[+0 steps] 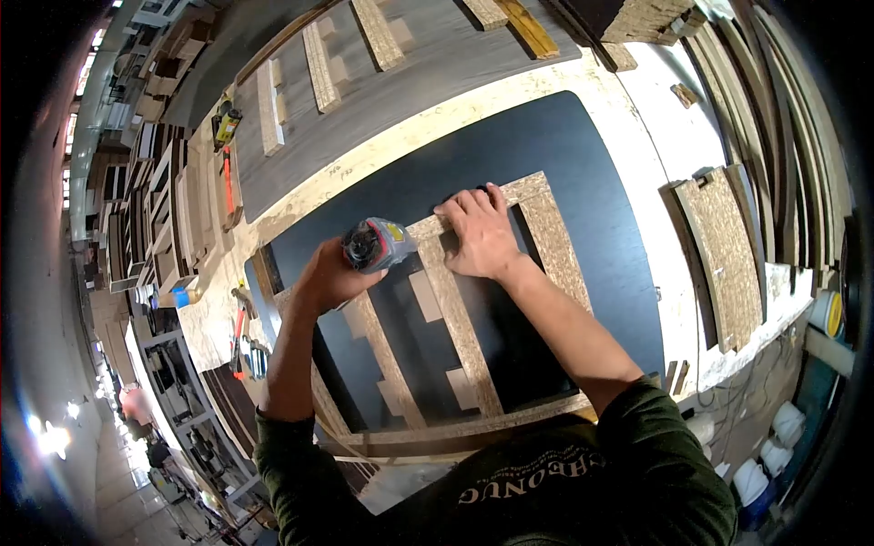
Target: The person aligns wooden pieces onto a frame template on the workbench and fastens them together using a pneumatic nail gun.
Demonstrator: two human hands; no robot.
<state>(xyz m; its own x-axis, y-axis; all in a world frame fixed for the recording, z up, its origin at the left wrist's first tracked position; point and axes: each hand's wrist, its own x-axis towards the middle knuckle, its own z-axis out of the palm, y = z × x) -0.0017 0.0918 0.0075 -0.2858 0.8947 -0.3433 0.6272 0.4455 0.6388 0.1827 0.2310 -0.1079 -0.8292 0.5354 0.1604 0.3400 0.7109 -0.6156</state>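
Note:
My left hand [328,278] is closed around a grey-and-red handheld power tool [378,244]. The tool's round dark end faces up at me, and its lower tip is hidden, so I cannot tell if it is a drill or a nailer. My right hand [478,227] lies with spread fingers on the far rail of a chipboard frame [460,332], near where a crosspiece meets it. That frame of several strips rests on a dark panel [605,218] with rounded corners. Small light blocks [425,297] sit against the strips.
Beyond lies a grey panel [309,164] with loose chipboard strips [378,36]. An orange-handled tool [228,182] and a yellow-and-black tool [226,123] lie at the left. Stacked boards [765,127] and short chipboard pieces [724,255] are at the right, with buckets [751,480] below.

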